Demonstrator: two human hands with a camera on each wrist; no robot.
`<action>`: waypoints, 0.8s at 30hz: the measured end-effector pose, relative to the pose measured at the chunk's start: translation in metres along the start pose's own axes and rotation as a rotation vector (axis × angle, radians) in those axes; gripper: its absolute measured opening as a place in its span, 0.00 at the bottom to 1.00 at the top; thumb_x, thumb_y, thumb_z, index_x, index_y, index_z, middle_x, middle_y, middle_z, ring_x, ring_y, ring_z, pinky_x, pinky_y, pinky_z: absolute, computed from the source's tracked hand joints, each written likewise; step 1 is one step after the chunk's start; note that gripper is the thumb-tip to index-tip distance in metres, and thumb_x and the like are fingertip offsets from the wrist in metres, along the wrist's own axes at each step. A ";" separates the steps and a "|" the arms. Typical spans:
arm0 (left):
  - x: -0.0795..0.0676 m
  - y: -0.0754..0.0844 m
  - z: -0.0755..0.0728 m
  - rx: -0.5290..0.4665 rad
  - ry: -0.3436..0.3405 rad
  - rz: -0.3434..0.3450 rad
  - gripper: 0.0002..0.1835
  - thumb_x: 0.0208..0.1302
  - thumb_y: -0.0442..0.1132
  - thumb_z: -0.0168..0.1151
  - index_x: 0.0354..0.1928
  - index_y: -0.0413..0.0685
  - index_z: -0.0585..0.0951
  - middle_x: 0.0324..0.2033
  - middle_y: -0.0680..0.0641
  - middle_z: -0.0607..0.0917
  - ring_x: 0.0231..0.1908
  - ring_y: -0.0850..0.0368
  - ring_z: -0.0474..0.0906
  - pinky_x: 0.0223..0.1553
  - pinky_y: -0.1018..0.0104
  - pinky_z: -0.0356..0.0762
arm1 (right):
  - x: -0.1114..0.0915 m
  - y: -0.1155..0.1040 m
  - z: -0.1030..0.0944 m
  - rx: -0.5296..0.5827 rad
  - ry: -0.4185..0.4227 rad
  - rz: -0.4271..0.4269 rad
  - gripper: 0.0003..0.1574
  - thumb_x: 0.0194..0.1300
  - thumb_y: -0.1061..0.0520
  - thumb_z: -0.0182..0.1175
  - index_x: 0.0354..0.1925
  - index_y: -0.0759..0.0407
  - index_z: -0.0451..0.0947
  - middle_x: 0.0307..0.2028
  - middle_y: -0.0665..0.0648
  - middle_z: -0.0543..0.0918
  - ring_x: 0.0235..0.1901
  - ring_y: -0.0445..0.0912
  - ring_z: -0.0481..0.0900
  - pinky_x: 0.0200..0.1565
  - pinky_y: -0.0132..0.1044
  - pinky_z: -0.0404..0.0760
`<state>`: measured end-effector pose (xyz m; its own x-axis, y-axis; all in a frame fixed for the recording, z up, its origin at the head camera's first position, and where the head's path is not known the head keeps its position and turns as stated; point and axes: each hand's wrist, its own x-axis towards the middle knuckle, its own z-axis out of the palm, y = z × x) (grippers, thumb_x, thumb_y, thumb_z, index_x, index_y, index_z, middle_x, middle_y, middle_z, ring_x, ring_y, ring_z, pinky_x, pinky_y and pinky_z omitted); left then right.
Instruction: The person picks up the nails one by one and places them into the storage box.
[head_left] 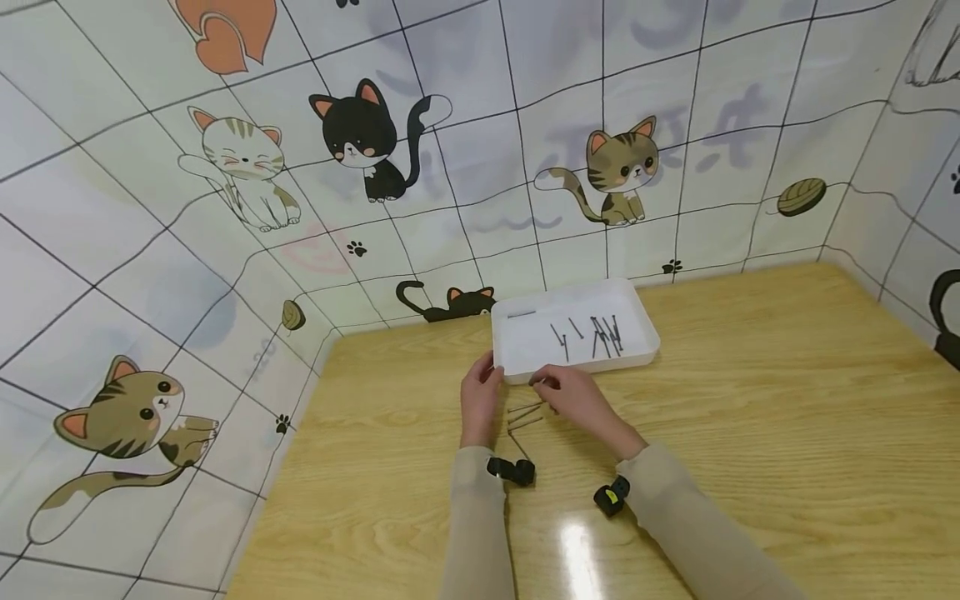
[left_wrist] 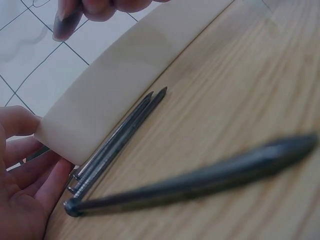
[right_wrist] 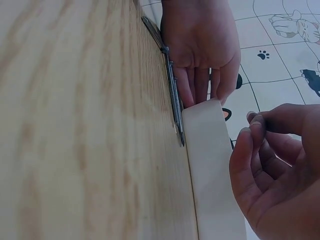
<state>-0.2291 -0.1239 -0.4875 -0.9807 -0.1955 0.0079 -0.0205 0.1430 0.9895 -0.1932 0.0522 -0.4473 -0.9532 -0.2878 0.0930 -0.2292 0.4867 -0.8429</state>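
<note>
A shallow white tray (head_left: 536, 343) stands on the table against the wall. My left hand (head_left: 480, 402) grips its front left corner; in the left wrist view the thumb and fingers (left_wrist: 17, 165) lie around that corner. My right hand (head_left: 577, 400) is at the tray's front wall, thumb and forefinger (right_wrist: 290, 117) brought together. A dark spot shows at these fingertips, but whether they pinch anything is unclear. Several dark nails (head_left: 525, 423) lie on the table between the hands; one nail (left_wrist: 190, 182) looms close in the left wrist view. More nails (head_left: 606, 333) lie scattered inside the tray.
The wood-grain table (head_left: 765, 400) meets a wall (head_left: 480, 167) covered with a grid and cartoon cats behind the tray. Another wall (head_left: 135, 275) borders the table at left. Black wrist cameras (head_left: 512, 471) sit on both sleeves.
</note>
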 end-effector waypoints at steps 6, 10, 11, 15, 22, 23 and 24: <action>-0.004 0.002 -0.002 0.004 0.010 0.028 0.22 0.64 0.42 0.55 0.61 0.51 0.72 0.56 0.48 0.77 0.54 0.56 0.72 0.56 0.57 0.68 | -0.001 0.000 0.000 -0.015 -0.009 -0.016 0.14 0.66 0.53 0.54 0.46 0.56 0.79 0.33 0.57 0.82 0.21 0.45 0.76 0.26 0.36 0.74; -0.003 0.001 -0.001 -0.009 0.000 0.026 0.22 0.64 0.42 0.55 0.61 0.51 0.72 0.56 0.48 0.77 0.54 0.57 0.72 0.56 0.58 0.68 | -0.002 0.002 -0.002 -0.041 -0.008 -0.010 0.14 0.66 0.52 0.54 0.46 0.56 0.79 0.37 0.54 0.82 0.30 0.43 0.77 0.34 0.38 0.76; -0.002 0.001 0.000 -0.013 -0.004 0.027 0.22 0.64 0.42 0.55 0.61 0.51 0.72 0.55 0.48 0.77 0.54 0.57 0.72 0.56 0.58 0.68 | -0.002 0.003 -0.002 -0.046 -0.004 -0.008 0.14 0.66 0.52 0.54 0.46 0.56 0.79 0.39 0.53 0.82 0.33 0.43 0.77 0.36 0.39 0.76; -0.001 0.000 0.000 -0.014 -0.008 0.035 0.22 0.64 0.42 0.55 0.61 0.52 0.72 0.55 0.49 0.77 0.54 0.56 0.72 0.56 0.58 0.68 | -0.002 0.007 0.000 -0.068 -0.043 -0.032 0.15 0.64 0.54 0.56 0.47 0.58 0.78 0.42 0.54 0.80 0.38 0.45 0.77 0.39 0.41 0.76; -0.002 0.000 -0.002 -0.007 0.001 0.033 0.22 0.64 0.41 0.55 0.61 0.51 0.73 0.56 0.48 0.77 0.54 0.56 0.73 0.57 0.57 0.67 | -0.006 0.004 0.008 -0.150 -0.140 -0.046 0.23 0.56 0.57 0.62 0.50 0.63 0.75 0.47 0.61 0.76 0.44 0.51 0.74 0.46 0.45 0.74; -0.001 0.000 -0.002 -0.003 0.000 0.035 0.22 0.64 0.41 0.55 0.61 0.51 0.72 0.56 0.48 0.77 0.54 0.56 0.73 0.57 0.57 0.67 | -0.006 0.003 0.008 -0.167 -0.146 -0.045 0.23 0.55 0.57 0.62 0.50 0.63 0.75 0.47 0.61 0.76 0.45 0.52 0.74 0.47 0.46 0.73; -0.001 0.000 -0.001 0.000 0.000 0.036 0.22 0.64 0.42 0.55 0.61 0.52 0.73 0.56 0.49 0.77 0.54 0.56 0.73 0.57 0.57 0.67 | -0.007 0.001 0.008 -0.178 -0.152 -0.036 0.24 0.54 0.57 0.63 0.51 0.62 0.76 0.47 0.61 0.76 0.45 0.52 0.73 0.48 0.46 0.72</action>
<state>-0.2285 -0.1245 -0.4870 -0.9808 -0.1901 0.0433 0.0146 0.1497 0.9886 -0.1853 0.0483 -0.4534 -0.9061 -0.4221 0.0294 -0.3069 0.6078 -0.7324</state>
